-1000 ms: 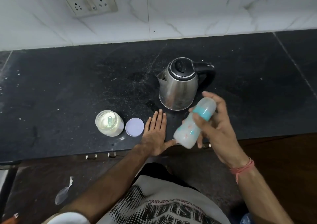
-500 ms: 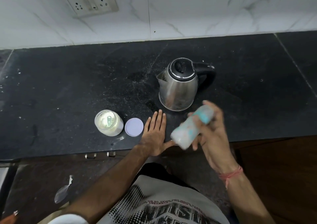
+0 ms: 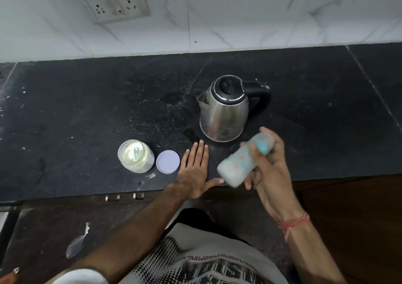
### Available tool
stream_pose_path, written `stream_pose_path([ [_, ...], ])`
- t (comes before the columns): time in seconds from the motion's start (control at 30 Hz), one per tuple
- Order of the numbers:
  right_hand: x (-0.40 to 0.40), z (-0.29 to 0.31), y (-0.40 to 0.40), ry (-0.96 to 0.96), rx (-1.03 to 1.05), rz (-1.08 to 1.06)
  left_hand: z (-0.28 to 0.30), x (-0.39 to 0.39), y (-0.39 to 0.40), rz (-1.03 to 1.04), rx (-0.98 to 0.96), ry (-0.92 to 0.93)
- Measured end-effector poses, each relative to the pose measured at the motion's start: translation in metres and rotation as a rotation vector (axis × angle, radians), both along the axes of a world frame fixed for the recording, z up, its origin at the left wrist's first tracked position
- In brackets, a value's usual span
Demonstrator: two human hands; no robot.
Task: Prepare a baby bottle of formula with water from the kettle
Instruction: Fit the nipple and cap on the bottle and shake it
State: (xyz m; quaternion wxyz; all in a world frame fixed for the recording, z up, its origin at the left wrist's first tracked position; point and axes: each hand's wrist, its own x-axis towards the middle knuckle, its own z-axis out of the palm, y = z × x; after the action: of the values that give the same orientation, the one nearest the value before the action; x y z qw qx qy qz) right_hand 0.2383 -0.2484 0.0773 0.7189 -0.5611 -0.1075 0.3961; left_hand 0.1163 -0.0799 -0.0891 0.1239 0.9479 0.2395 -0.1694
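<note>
Left of your flat, spread left hand [image 3: 194,170]: open clear formula jar [image 3: 136,159], round lilac lid [image 3: 168,161] on black worktop [image 3: 87,114]. Right hand [image 3: 268,175] grip wraps the capped, milky teal-collared baby bottle [image 3: 243,162], tilted, just below the steel kettle [image 3: 225,108]. Light, smooth plastic; hold mid-body.

We read only partial print on shirt [image 3: 208,268]: large halftone letters, upside down to us and cut off by frame edge, not legible as whole word. Small line of print above them, too blurred to read. Kettle [image 3: 224,112]: tiny dark mark near base, unreadable. Baby bottle [image 3: 241,162]: coloured pattern, motion-blurred, no text made out. Wall socket plate [image 3: 113,1]: no readable marking.
</note>
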Motion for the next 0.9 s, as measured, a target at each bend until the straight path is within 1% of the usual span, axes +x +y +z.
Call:
stream_pose_path([
  [0.03, 0.001, 0.0, 0.0, 0.004, -0.01, -0.043, 0.001, 0.0, 0.0, 0.015, -0.017, -0.011],
  [0.07, 0.002, 0.0, 0.001, -0.012, -0.033, -0.022, 0.001, 0.0, -0.001, 0.012, -0.018, -0.012],
  [0.13, 0.0, -0.002, 0.001, -0.049, -0.048, 0.14, 0.0, -0.001, -0.002, -0.015, 0.015, 0.018],
  [0.17, -0.002, -0.003, 0.0, -0.047, -0.027, 0.157, 0.001, 0.0, -0.002, -0.023, 0.024, 0.027],
  [0.27, 0.002, 0.0, 0.003, -0.023, 0.009, -0.036, 0.0, 0.0, 0.0, 0.015, -0.006, -0.007],
  [0.3, 0.005, 0.002, 0.005, -0.045, -0.005, -0.034, -0.002, 0.001, 0.0, 0.015, -0.013, -0.009],
  [0.37, 0.006, 0.003, 0.007, -0.096, -0.015, 0.08, 0.0, 0.0, -0.001, -0.009, -0.005, 0.012],
  [0.4, 0.006, 0.003, 0.007, -0.107, -0.008, 0.09, 0.002, 0.0, -0.002, -0.012, -0.009, 0.017],
  [0.5, 0.012, 0.002, 0.006, -0.125, -0.006, -0.022, 0.003, 0.0, 0.0, 0.015, -0.009, 0.008],
  [0.53, 0.013, 0.002, 0.007, -0.148, -0.034, 0.022, 0.004, 0.0, -0.001, 0.014, 0.005, 0.008],
  [0.6, 0.012, -0.002, 0.005, -0.178, -0.077, 0.188, 0.006, 0.001, -0.003, -0.008, 0.033, 0.043],
  [0.63, 0.012, -0.006, 0.003, -0.167, -0.079, 0.201, 0.007, 0.001, -0.004, -0.013, 0.014, 0.055],
  [0.73, 0.017, -0.011, 0.0, -0.106, -0.092, 0.075, 0.005, 0.001, -0.003, 0.015, -0.012, 0.014],
  [0.8, 0.019, -0.012, -0.002, -0.106, -0.101, 0.187, 0.009, 0.001, -0.006, 0.0, 0.001, 0.008],
  [0.83, 0.019, -0.013, -0.003, -0.114, -0.098, 0.248, 0.01, 0.001, -0.006, -0.01, 0.007, 0.034],
  [0.87, 0.019, -0.012, -0.003, -0.12, -0.089, 0.257, 0.011, 0.001, -0.007, -0.01, -0.007, 0.041],
  [0.9, 0.02, -0.011, -0.002, -0.118, -0.079, 0.217, 0.009, 0.002, -0.005, -0.005, -0.014, 0.03],
])
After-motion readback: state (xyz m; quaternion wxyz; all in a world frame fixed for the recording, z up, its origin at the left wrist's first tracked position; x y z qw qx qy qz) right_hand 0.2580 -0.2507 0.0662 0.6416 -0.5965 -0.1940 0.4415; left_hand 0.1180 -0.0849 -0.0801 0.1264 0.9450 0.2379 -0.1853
